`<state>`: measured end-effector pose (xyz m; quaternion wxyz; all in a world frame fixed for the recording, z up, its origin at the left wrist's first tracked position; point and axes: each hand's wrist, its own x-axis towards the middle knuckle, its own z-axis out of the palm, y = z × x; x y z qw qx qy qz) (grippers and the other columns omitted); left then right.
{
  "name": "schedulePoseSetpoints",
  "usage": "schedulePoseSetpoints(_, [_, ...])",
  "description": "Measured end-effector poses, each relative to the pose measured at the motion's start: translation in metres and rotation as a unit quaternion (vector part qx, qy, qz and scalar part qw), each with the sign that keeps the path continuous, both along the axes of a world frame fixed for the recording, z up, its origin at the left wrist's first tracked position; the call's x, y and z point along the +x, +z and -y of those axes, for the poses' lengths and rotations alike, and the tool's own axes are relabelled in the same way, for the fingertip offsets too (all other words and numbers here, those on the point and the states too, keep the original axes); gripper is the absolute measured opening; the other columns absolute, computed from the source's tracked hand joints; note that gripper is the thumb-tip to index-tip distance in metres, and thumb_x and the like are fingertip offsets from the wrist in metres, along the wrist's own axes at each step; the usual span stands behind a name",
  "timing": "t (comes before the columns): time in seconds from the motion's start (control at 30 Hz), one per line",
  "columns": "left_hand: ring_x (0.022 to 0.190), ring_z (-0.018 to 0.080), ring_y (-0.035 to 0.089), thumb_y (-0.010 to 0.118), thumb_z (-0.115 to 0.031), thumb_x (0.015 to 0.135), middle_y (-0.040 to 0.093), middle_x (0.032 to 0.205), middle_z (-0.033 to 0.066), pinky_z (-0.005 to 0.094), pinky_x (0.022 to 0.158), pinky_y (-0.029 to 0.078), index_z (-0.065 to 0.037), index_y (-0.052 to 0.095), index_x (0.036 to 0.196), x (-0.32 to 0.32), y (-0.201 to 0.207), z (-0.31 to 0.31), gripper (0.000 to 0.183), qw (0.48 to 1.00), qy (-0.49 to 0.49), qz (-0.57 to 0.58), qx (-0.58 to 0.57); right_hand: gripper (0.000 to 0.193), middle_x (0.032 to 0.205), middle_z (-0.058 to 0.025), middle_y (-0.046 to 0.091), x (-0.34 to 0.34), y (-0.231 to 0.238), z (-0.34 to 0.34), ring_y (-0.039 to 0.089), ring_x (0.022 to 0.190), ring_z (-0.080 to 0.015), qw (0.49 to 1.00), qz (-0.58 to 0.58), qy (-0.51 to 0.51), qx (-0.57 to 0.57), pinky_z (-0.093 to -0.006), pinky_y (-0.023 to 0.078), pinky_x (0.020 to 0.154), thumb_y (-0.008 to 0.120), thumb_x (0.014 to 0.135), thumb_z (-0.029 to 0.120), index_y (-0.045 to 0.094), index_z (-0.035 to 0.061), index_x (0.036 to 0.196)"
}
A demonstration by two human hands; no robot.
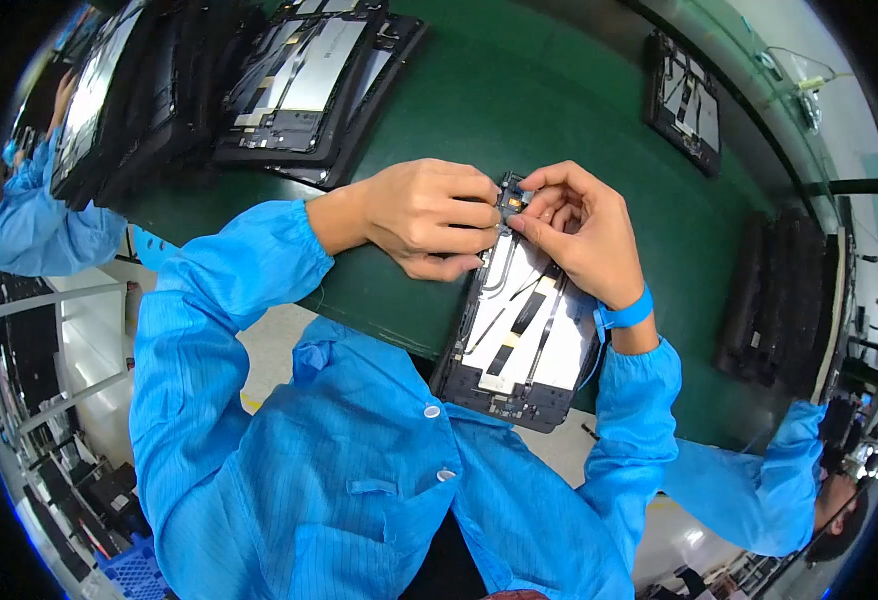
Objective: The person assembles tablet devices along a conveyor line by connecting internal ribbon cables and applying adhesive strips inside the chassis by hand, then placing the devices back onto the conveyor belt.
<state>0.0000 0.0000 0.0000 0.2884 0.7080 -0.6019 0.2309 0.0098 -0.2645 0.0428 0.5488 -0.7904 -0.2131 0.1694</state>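
Observation:
An opened tablet (pixel 557 352) lies tilted at the near edge of the green table, its silver battery, dark flat cables and black frame bared. My left hand (pixel 429 220) is closed at its far left corner, fingertips against the edge. Over the far end, my right hand (pixel 584 230) has thumb and forefinger bent in a pinch around a small dark part with a gold-coloured patch (pixel 515 201). Whatever sits between those fingertips is too small to make out. A blue wrist strap (pixel 624 316) with a thin cord circles my right wrist.
Stacked opened tablets (pixel 304 80) stand at the far left, beside a dark pile (pixel 164 110). Another opened tablet (pixel 687 105) lies far right. A row of black slabs (pixel 774 300) lines the right side. Blue-sleeved co-workers sit left (pixel 54 225) and right (pixel 749 490).

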Motion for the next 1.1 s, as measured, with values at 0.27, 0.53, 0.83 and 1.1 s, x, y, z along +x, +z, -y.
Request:
schedulePoseSetpoints(0.27, [0.098,0.0355,0.07,0.08,-0.022,0.082,0.072,0.106,0.0147,0.0464,0.088,0.063,0.002,0.075,0.102,-0.013,0.01,-0.001,0.032,0.997,0.04,-0.067,-0.002,0.031,0.082,-0.0009,0.075,0.001,0.008,-0.005,0.06,0.068,-0.0057,0.999,-0.014,0.008,-0.032,-0.0239,0.048,0.063,0.087,0.085,0.004,0.075,0.0034,0.114])
schedulePoseSetpoints(0.53, [0.103,0.0375,0.074,0.073,-0.027,0.089,0.075,0.111,0.019,0.0516,0.099,0.064,0.004,0.079,0.115,-0.018,0.006,-0.007,0.041,0.996,0.052,-0.068,0.031,0.036,0.084,0.0004,0.074,0.002,0.014,-0.002,0.061,0.072,-0.0035,0.998,-0.053,0.01,-0.034,-0.0219,0.047,0.065,0.086,0.086,-0.002,0.071,0.0022,0.119])
schedulePoseSetpoints(0.83, [0.101,0.0377,0.073,0.073,-0.026,0.092,0.073,0.109,0.0185,0.0515,0.097,0.064,0.004,0.079,0.113,-0.016,0.0,-0.003,0.037,0.996,0.051,-0.071,0.015,0.039,0.083,0.0002,0.075,0.003,0.004,0.002,0.062,0.071,-0.0042,0.998,-0.058,0.006,0.0,-0.0233,0.049,0.064,0.087,0.084,-0.001,0.072,0.0035,0.12])
schedulePoseSetpoints(1.1, [0.104,0.0371,0.071,0.073,-0.033,0.094,0.072,0.112,0.018,0.0541,0.102,0.062,0.005,0.078,0.116,-0.024,0.01,-0.003,0.044,0.993,0.072,-0.083,0.041,0.037,0.082,-0.0009,0.076,0.003,0.005,-0.006,0.06,0.068,-0.0036,0.999,-0.032,-0.008,-0.014,-0.0232,0.048,0.062,0.087,0.084,0.001,0.072,0.0033,0.117])
